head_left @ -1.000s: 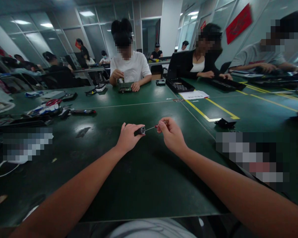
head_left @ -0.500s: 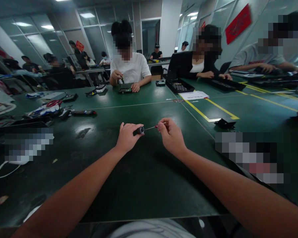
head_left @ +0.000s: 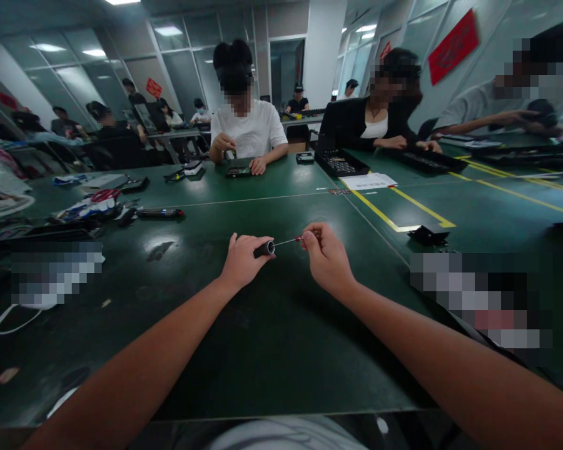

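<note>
Between the thumb and fingers of my left hand [head_left: 245, 259] is a short black cylinder [head_left: 264, 249] with a round, silvery-rimmed end facing right. My right hand [head_left: 327, 255] pinches a thin screwdriver [head_left: 288, 241] with a red part near its handle. The slim metal shaft points left, and its tip is at the cylinder's round end; whether it is inside cannot be made out. Both hands are held above the green table [head_left: 263, 350], close together. My right fingers hide most of the screwdriver's handle.
A dark pen-like tool [head_left: 159, 213] lies left, beside a pile of cables and gloves [head_left: 91, 203]. A small black part [head_left: 428, 235] lies right, near yellow tape [head_left: 380, 211]. Across the table, a person in white [head_left: 248, 131] works on a device, near a black tray [head_left: 341, 164].
Both hands keep nearly the same pose, with the screwdriver still at the cylinder's end. The whole view has shifted slightly. At the far right, a person's hands have moved.
</note>
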`<state>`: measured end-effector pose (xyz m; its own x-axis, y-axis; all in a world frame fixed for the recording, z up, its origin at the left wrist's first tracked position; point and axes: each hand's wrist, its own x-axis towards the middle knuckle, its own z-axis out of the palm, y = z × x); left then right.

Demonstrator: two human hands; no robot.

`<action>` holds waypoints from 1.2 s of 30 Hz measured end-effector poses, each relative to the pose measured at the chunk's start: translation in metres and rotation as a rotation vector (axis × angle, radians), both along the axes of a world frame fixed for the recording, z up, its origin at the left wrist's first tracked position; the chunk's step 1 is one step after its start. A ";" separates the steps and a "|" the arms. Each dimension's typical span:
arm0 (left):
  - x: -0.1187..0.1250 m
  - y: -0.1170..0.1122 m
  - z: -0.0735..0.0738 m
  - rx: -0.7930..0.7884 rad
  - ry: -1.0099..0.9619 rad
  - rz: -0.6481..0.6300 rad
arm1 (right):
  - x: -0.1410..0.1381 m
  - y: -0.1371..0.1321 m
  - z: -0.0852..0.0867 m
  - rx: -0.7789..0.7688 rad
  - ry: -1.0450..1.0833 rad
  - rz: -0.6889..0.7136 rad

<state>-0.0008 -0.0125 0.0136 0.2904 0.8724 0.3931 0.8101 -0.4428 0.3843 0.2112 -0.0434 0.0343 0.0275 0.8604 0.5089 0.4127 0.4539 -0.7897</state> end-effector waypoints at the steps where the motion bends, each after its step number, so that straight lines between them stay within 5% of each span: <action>1: 0.000 0.000 0.000 -0.003 -0.002 0.000 | 0.000 0.000 0.000 0.000 0.000 -0.004; 16: -0.003 0.003 0.001 -0.050 -0.080 -0.022 | 0.004 0.003 0.004 -0.002 -0.040 -0.080; 28: 0.000 0.010 0.003 -0.237 -0.620 -0.024 | 0.009 0.010 0.003 0.055 0.072 -0.118; 32: 0.018 0.006 0.017 -0.285 -0.393 0.048 | 0.011 0.013 0.003 0.073 0.112 -0.123; 36: 0.040 0.003 0.025 -0.310 -0.030 -0.039 | 0.012 0.015 0.003 0.075 0.137 -0.137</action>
<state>0.0396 -0.0095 0.0388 0.3188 0.9403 0.1192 0.7811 -0.3319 0.5289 0.2229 -0.0280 0.0373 0.2151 0.8036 0.5549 0.3655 0.4607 -0.8088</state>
